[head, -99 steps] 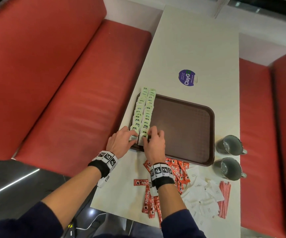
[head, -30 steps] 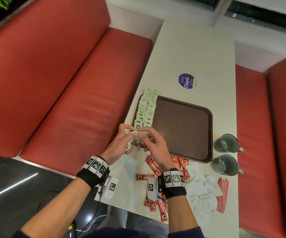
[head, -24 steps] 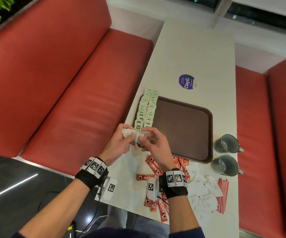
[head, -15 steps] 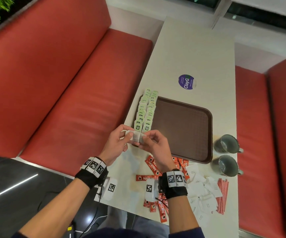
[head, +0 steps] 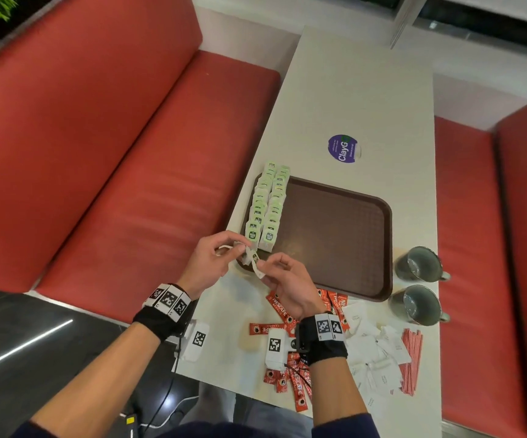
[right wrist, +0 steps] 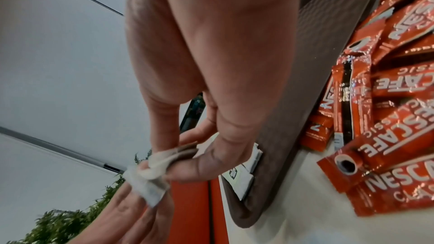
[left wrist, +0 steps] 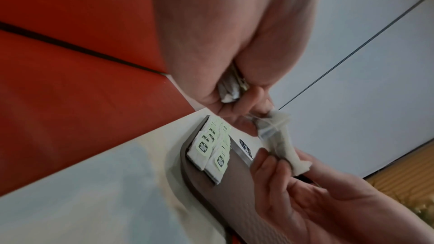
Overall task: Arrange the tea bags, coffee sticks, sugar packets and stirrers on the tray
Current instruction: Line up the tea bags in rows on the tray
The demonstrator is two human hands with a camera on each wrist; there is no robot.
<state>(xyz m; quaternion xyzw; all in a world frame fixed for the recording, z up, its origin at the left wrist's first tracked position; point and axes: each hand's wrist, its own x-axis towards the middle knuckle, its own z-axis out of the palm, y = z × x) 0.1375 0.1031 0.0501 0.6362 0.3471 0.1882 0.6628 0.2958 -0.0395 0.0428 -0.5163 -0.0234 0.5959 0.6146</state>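
Two rows of green-labelled tea bags point(head: 266, 207) lie along the left side of the brown tray point(head: 334, 241). Above the tray's near-left corner both hands hold one white tea bag point(head: 253, 262) between them. My left hand point(head: 240, 248) pinches its upper end and keeps a small stack of tea bags point(left wrist: 231, 88) tucked in the palm. My right hand point(head: 263, 263) pinches its lower end between thumb and forefinger point(right wrist: 150, 173). Red coffee sticks point(head: 287, 317), white sugar packets point(head: 375, 352) and red stirrers point(head: 410, 358) lie loose on the table near the tray's front edge.
Two grey mugs point(head: 417, 263) point(head: 417, 305) stand right of the tray. A purple round sticker point(head: 343, 148) lies on the white table point(head: 360, 90) beyond it. Red bench seats point(head: 161, 153) run along both sides. The table's left edge is close to the tea bag rows.
My hands have lifted off the near end of the tea bag rows. They now hold a tea bag in the air, and the right hand has drawn its end slightly nearer.
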